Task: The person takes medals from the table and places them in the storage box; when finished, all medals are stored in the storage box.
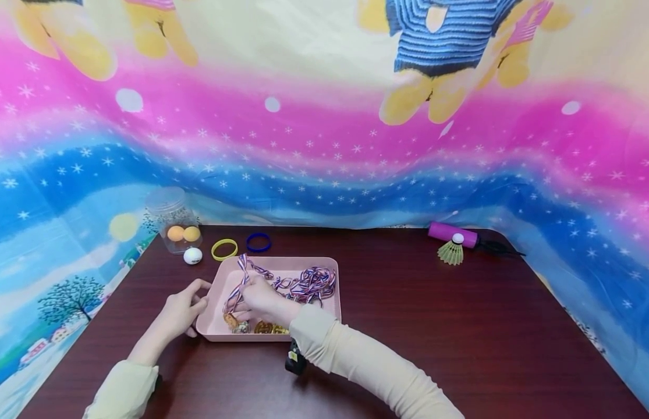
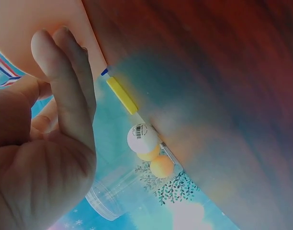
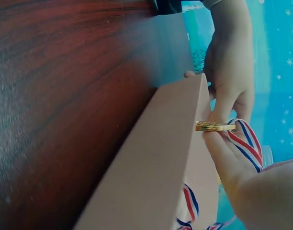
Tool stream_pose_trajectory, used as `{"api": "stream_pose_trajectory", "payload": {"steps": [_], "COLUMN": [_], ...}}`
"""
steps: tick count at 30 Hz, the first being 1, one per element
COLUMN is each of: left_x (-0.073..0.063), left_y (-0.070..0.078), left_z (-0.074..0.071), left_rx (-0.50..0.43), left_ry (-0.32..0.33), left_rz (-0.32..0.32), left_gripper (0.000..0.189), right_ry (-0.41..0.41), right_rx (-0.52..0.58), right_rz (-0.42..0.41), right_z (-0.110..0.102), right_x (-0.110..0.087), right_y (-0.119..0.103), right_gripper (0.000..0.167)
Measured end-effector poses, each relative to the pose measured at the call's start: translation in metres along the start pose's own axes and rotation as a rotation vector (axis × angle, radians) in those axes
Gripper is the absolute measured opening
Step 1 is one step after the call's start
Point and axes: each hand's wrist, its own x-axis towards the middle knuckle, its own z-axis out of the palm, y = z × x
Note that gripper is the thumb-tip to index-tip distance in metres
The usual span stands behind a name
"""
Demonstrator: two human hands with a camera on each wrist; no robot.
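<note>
A pink tray (image 1: 269,337) holds several gold medals (image 1: 263,327) along its near side and a tangle of red, white and blue ribbons (image 1: 314,284) at the right. My left hand (image 1: 178,311) grips the tray's left rim, with fingertips on both sides of the wall. Inside the tray my right hand (image 1: 261,295) pinches a gold medal (image 3: 214,126), seen edge-on in the right wrist view at the thumb. Its striped ribbon (image 3: 247,143) loops beside the fingers. Part of the right hand's grip is hidden behind the thumb.
Behind the tray lie a yellow wristband (image 1: 224,249) and a blue wristband (image 1: 258,242). A clear jar (image 1: 172,209) with orange balls (image 1: 184,234) stands at the back left, a white ball (image 1: 192,256) before it. A purple pump (image 1: 452,234) and shuttlecock (image 1: 451,251) lie back right.
</note>
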Motion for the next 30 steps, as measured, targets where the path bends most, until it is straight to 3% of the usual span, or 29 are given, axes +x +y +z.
{"api": "stream_pose_trajectory", "payload": {"steps": [4,11,21,30], "left_x": [0.000,-0.001,-0.001,-0.002], "left_y": [0.000,0.000,0.003,0.004], "left_z": [0.001,0.000,-0.001,-0.001], "left_rx": [-0.002,0.008,0.010,0.002], "left_ry": [0.001,0.000,0.010,0.003], "left_rz": [0.000,0.005,0.007,0.004], "left_gripper": [0.030,0.030,0.030,0.029], "right_ry": [-0.055,-0.077,-0.077,-0.011], "right_rx": [0.058,0.124,0.214,0.224], "right_rz": [0.034,0.080,0.127,0.132], "right_z": [0.001,0.000,0.001,0.005], "right_x": [0.000,0.001,0.009,0.013], "right_y": [0.006,0.015,0.020,0.021], "right_gripper": [0.036,0.030,0.038,0.046]}}
